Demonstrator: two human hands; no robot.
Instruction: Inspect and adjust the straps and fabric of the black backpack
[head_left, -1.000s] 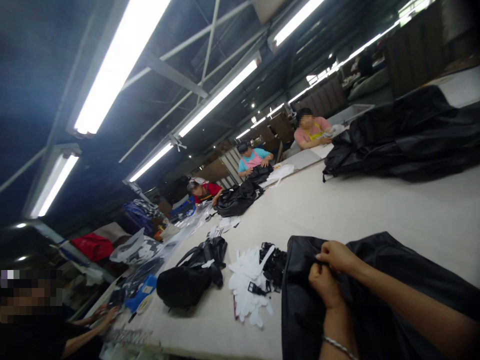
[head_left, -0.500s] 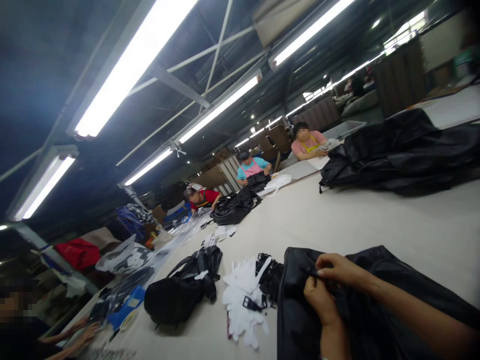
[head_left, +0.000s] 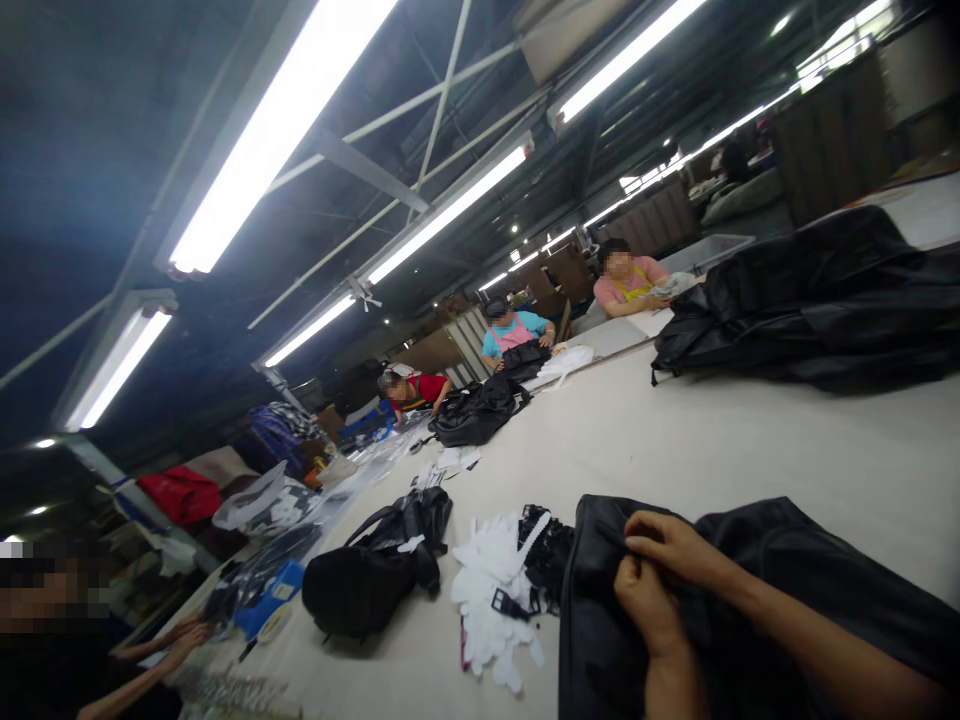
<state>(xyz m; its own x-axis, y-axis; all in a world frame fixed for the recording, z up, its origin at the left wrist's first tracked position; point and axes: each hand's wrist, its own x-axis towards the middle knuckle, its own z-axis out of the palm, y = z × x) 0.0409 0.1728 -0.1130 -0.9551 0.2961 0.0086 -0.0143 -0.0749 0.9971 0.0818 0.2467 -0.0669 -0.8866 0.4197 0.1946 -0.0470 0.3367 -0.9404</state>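
A black fabric bag point(head_left: 600, 620) lies on the pale table point(head_left: 750, 440) right in front of me. My left hand point(head_left: 646, 600) and my right hand point(head_left: 671, 548) meet near the bag's top edge. Both have their fingers curled and pinched on the black material, the right just above the left. To the left of the bag lie a heap of white cut pieces point(head_left: 491, 590) and a cluster of black plastic buckles point(head_left: 540, 545).
A black backpack point(head_left: 375, 575) sits left of the white pieces. A big pile of black fabric point(head_left: 817, 300) covers the far right. Three people work along the far side, and another person's hand point(head_left: 184, 640) rests at lower left by a blue object point(head_left: 274, 600).
The view has swung slightly. My hands stay pinched together on the bag's edge and have barely shifted.
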